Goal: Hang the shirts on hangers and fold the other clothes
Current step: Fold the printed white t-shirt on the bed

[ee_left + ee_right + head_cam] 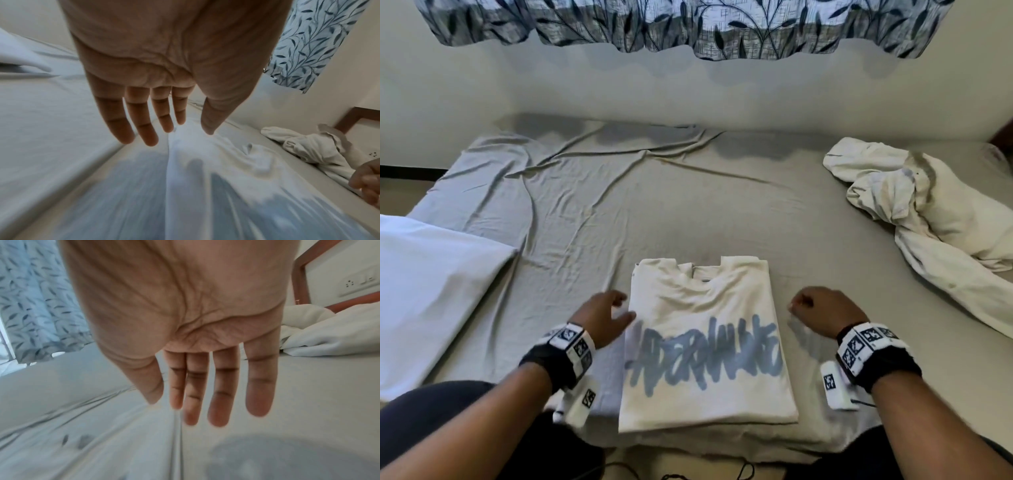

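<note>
A white T-shirt [705, 342] with blue lettering lies folded into a rectangle on the grey bed sheet [602, 212] near the front edge. My left hand [607, 313] hovers at the shirt's left edge, fingers relaxed, thumb close to the fabric. My right hand [815, 310] hangs just right of the shirt, holding nothing. In the left wrist view my left hand [156, 126] shows straight fingers above the shirt [205, 170]. The right wrist view shows my right hand [205, 402] with straight fingers over the sheet. A crumpled white garment [928, 205] lies at the back right.
A white pillow [431, 291] sits at the left. A leaf-patterned curtain [688, 27] hangs on the wall behind the bed. A wooden frame [300, 272] and a wall socket [357, 283] stand beyond the right side. Bare sheet stretches behind the shirt.
</note>
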The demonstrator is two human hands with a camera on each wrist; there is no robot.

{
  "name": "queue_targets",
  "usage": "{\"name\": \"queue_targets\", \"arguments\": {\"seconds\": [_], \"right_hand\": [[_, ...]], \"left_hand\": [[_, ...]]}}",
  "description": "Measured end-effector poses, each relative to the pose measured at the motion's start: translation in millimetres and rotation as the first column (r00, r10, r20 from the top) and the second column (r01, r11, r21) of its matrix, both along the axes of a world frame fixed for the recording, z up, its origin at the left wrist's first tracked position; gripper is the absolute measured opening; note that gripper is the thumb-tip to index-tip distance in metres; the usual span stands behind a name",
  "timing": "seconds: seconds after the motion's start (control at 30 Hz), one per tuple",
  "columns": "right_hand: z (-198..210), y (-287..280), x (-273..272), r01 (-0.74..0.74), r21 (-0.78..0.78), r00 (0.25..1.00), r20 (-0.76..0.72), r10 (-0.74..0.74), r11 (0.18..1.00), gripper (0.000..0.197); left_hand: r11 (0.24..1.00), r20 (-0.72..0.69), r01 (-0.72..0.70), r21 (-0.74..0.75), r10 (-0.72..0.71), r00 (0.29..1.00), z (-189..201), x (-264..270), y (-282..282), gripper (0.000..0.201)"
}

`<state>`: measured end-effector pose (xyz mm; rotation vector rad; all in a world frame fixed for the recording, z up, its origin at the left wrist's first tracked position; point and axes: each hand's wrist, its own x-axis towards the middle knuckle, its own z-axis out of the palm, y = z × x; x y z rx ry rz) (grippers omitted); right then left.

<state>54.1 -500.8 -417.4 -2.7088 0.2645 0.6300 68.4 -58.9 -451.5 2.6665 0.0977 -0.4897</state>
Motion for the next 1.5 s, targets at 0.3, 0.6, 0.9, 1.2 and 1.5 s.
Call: {"name": "queue_targets", "arguments": {"seconds": [0.3,0.6,0.9,1.2,1.5], "right_hand": [[-35,14,92,0.106,0.103,0.994,0.009,-0.107,0.989,0.027],[-70,16,109,0.446,0.444,0.888,-0.108,-0.447,0.777,0.018],[-78,22,117,0.383,0.268,0.910,0.056,-0.411,0.884,0.022],[-76,15,109,0.345,0.172,0.922,0.123,-0.367,0.923,0.023],[-72,90,14,-0.344,-0.106,0.875,0.324,0.359,0.933,0.081]], "left_hand": [[0.984,-0.046,-0.074,-0.160,0.068,0.997,-40,114,-7,0.036],[0.945,0.030,-0.205,-0.256,0.220,0.975,-66,130,-12,0.014],[0.867,0.022,-0.321,-0.382,0.356,0.934,-73,123,-7,0.024],[0.859,0.036,-0.326,-0.394,0.369,0.929,-66,117,-14,0.019],[0.901,0.376,0.371,0.224,-0.431,0.820,-29,5,-90,0.079]]}}
